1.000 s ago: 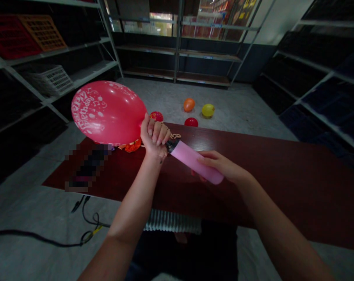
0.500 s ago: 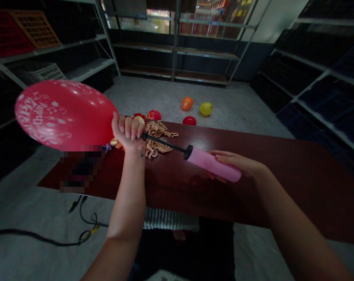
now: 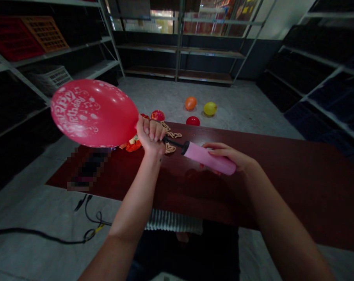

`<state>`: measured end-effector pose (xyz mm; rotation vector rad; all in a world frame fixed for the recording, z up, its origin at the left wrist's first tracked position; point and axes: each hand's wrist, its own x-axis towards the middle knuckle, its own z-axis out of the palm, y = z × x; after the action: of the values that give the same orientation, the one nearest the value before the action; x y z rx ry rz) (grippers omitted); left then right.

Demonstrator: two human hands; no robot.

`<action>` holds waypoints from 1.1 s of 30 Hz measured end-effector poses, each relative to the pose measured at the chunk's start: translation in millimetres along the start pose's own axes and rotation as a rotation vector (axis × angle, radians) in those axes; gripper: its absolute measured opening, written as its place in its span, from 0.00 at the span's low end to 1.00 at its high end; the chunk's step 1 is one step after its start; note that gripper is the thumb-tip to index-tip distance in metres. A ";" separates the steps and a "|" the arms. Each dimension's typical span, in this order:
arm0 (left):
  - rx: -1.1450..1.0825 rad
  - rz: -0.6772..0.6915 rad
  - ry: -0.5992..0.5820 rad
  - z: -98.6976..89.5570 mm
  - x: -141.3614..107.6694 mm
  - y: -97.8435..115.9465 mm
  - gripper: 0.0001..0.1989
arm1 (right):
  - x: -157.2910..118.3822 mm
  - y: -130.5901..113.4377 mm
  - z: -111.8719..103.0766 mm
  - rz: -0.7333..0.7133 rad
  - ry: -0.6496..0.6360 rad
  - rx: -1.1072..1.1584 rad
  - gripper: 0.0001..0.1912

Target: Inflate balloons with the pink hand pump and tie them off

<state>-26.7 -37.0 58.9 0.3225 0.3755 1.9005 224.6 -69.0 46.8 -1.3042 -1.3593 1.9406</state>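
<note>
A pink balloon pump [image 3: 209, 158] with a black rod spans the space between my hands, tilted above the table. My right hand [image 3: 228, 154] is wrapped round its pink barrel. My left hand [image 3: 151, 132] is closed round the pump's black end, at the neck of a large inflated red balloon [image 3: 97, 113] printed with white birthday lettering. The nozzle and the balloon's neck are hidden in my fingers. Behind my left hand lies a heap of beige long thin balloons [image 3: 170, 148], partly covered. Orange and red uninflated balloons [image 3: 133, 146] sit beside it.
The dark red table [image 3: 206, 195] stretches across in front of me. An orange balloon [image 3: 191, 103], a yellow balloon [image 3: 210, 109] and red balloons [image 3: 193, 121] lie beyond its far edge. Shelves [image 3: 207, 76] line the room. A black cable [image 3: 48, 236] runs along the floor at left.
My left hand and the red balloon have moved right, toward the pump's barrel. Less of the black rod shows now. My right hand has shifted slightly left and up in view.
</note>
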 end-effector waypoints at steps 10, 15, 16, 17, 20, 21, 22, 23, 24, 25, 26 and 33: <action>0.046 -0.001 0.017 -8.7 6.5 -8.5 0.34 | 44.1 5.5 29.0 -0.355 0.090 -0.395 0.19; 0.021 0.117 0.108 -14.6 12.3 -6.2 0.30 | 38.8 16.3 40.1 -0.633 0.427 -1.025 0.32; 0.028 0.125 0.120 -15.6 12.7 -6.4 0.30 | 38.9 19.6 44.5 -0.647 0.490 -1.083 0.32; 0.038 0.125 0.122 -16.6 12.8 -6.6 0.30 | 39.6 22.9 48.7 -0.649 0.525 -1.117 0.30; 0.077 0.086 0.084 -18.2 12.0 -7.3 0.31 | 43.1 30.8 55.7 -0.627 0.537 -1.097 0.25; 0.084 0.070 0.067 -18.0 11.6 -7.0 0.32 | 44.0 32.2 55.8 -0.615 0.519 -1.069 0.24; 0.086 0.055 0.051 -17.5 11.0 -6.5 0.32 | 44.4 33.0 54.9 -0.599 0.493 -1.034 0.24; 0.085 0.042 0.036 -16.5 10.5 -5.7 0.33 | 44.5 33.1 53.2 -0.580 0.460 -0.990 0.24; 0.081 0.027 0.021 -15.2 10.0 -4.6 0.33 | 44.2 32.9 51.2 -0.558 0.421 -0.935 0.23; 0.078 0.007 0.006 -13.6 9.5 -3.4 0.33 | 43.6 32.3 49.1 -0.531 0.374 -0.867 0.23; 0.077 -0.016 -0.008 -11.9 9.1 -2.0 0.33 | 42.8 31.6 47.2 -0.496 0.315 -0.783 0.23; 0.049 -0.047 -0.045 -4.2 9.2 15.2 0.35 | 27.2 25.2 34.3 -0.117 -0.176 -0.149 0.26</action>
<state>-44.4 -33.9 61.6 0.3851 0.3969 1.8376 186.1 -75.4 14.8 -1.1113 -1.6549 1.9435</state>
